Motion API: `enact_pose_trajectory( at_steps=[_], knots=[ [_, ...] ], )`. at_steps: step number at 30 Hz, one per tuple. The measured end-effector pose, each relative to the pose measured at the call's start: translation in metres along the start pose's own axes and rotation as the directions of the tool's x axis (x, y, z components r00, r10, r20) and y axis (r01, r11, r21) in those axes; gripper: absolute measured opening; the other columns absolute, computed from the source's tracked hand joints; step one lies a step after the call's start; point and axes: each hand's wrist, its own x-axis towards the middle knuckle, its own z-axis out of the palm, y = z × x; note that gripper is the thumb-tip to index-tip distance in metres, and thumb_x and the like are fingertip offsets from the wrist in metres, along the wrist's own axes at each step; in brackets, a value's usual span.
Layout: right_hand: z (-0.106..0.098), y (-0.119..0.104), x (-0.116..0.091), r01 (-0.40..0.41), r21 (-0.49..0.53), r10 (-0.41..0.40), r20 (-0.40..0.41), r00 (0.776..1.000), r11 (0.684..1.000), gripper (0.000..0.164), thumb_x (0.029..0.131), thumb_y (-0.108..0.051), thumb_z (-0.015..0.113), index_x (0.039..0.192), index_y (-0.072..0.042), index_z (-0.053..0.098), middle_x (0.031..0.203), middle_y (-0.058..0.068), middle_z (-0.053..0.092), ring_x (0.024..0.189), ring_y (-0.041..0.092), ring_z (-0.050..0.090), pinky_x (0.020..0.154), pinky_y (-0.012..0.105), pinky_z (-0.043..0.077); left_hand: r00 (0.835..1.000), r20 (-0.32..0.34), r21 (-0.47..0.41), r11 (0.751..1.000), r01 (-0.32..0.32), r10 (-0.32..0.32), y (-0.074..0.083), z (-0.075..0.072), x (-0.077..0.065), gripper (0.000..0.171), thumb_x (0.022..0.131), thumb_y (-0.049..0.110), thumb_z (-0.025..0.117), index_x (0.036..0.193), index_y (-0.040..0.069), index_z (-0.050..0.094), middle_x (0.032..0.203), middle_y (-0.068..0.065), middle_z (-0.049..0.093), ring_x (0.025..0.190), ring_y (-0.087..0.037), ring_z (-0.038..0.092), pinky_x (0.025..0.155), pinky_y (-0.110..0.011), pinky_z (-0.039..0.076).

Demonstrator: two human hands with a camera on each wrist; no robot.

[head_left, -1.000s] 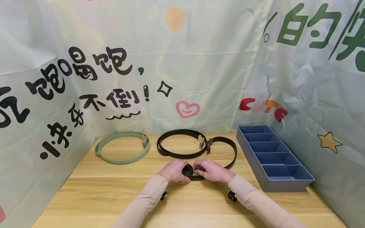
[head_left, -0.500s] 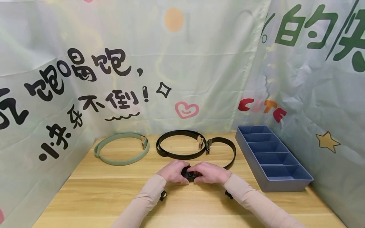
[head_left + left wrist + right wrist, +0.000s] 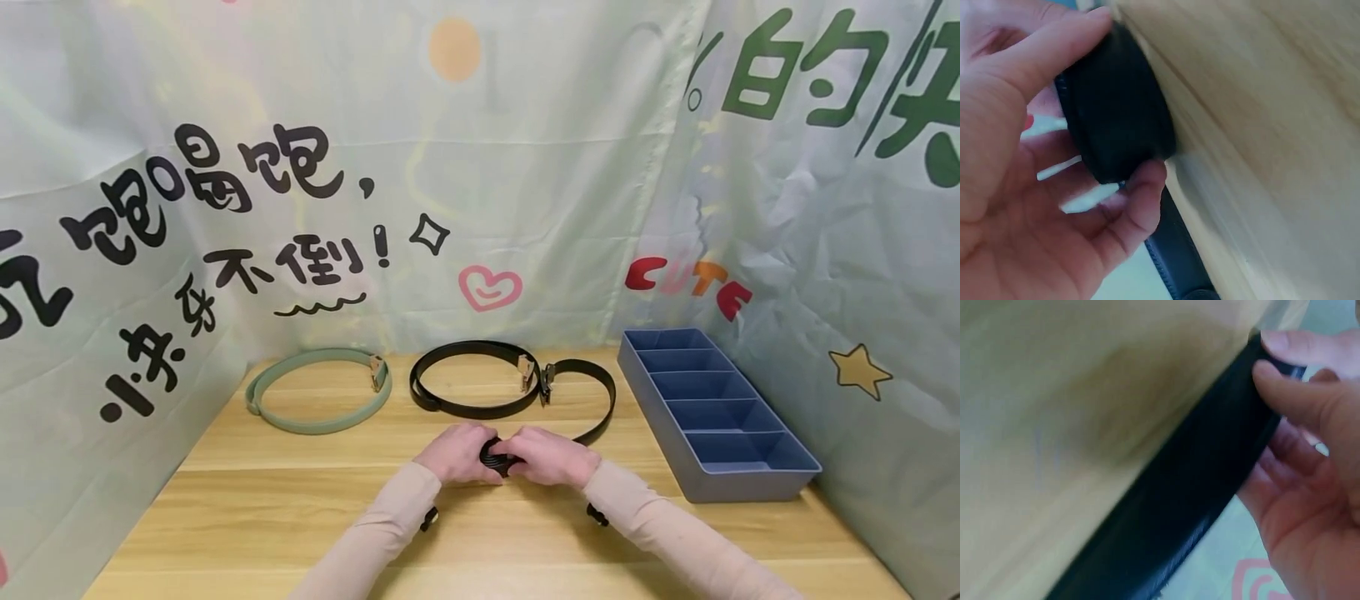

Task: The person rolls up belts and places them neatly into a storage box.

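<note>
A black belt (image 3: 611,392) is partly wound into a tight coil at the near middle of the table. Its loose strap curves out to the right and back to a dark metal buckle (image 3: 547,383). My left hand (image 3: 459,452) grips the coil from its left side; the left wrist view has thumb and fingers around the rolled belt (image 3: 1119,106). From the right, my right hand (image 3: 553,456) pinches the strap against the roll, one finger reaching over its top. In the right wrist view the strap (image 3: 1172,469) runs away from thumb and fingertip. The hands hide much of the coil.
Behind the hands lies another black belt (image 3: 472,412) in an open ring, its gold buckle close to the dark one. A pale green belt (image 3: 322,429) forms a ring at back left. A blue-grey box (image 3: 738,487) with several compartments stands at the right.
My right hand has moved left, closing in on the coil, and its fingers have gone over the top. The strap's loose loop has drawn in slightly leftward. The left hand keeps its hold.
</note>
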Motion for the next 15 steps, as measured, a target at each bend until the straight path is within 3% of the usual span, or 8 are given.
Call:
enact_pose_trajectory(
  at_steps=[4, 7, 12, 15],
  knots=[
    [-0.0029, 0.0014, -0.002, -0.015, -0.001, 0.015, 0.044, 0.999, 1.0, 0.038, 0.082, -0.012, 0.078, 0.118, -0.017, 0.066, 0.103, -0.001, 0.072, 0.09, 0.006, 0.065, 0.079, 0.023, 0.052, 0.998, 0.055, -0.051, 0.998, -0.038, 0.04, -0.004, -0.0009, 0.0005, 0.038, 0.07, 0.039, 0.087, 0.097, 0.025, 0.063, 0.089, 0.013, 0.064, 0.081, -0.004, 0.056, 0.078, -0.023, 0.047],
    [0.0002, 0.0014, -0.0004, -0.012, -0.005, 0.012, 0.024, 1.0, 1.0, 0.033, 0.081, -0.015, 0.079, 0.112, -0.018, 0.068, 0.098, -0.003, 0.072, 0.085, 0.005, 0.065, 0.075, 0.021, 0.051, 0.997, 0.071, -0.067, 0.998, -0.009, 0.014, -0.0035, -0.0012, -0.001, 0.041, 0.068, 0.038, 0.088, 0.097, 0.024, 0.064, 0.09, 0.012, 0.065, 0.08, -0.004, 0.057, 0.078, -0.023, 0.047],
    [0.0061, 0.0012, 0.0036, 0.011, 0.016, -0.011, -0.025, 1.0, 1.0, 0.018, 0.082, -0.017, 0.078, 0.098, -0.02, 0.07, 0.087, -0.008, 0.072, 0.072, -0.001, 0.062, 0.067, 0.013, 0.046, 0.997, 0.019, -0.02, 0.997, 0.071, -0.071, 0.0011, 0.0004, -0.0032, 0.051, 0.062, 0.053, 0.087, 0.091, 0.018, 0.063, 0.086, 0.006, 0.063, 0.074, -0.008, 0.056, 0.072, -0.025, 0.048],
    [0.0048, 0.0017, 0.0036, 0.021, 0.014, -0.021, -0.028, 0.999, 1.0, 0.019, 0.084, -0.015, 0.077, 0.1, -0.02, 0.069, 0.088, -0.007, 0.072, 0.074, 0.0, 0.063, 0.068, 0.014, 0.048, 0.998, -0.005, 0.013, 0.998, 0.069, -0.069, 0.0014, 0.0007, -0.0025, 0.051, 0.063, 0.054, 0.086, 0.091, 0.018, 0.063, 0.085, 0.004, 0.062, 0.073, -0.009, 0.056, 0.071, -0.026, 0.049]
  ],
)
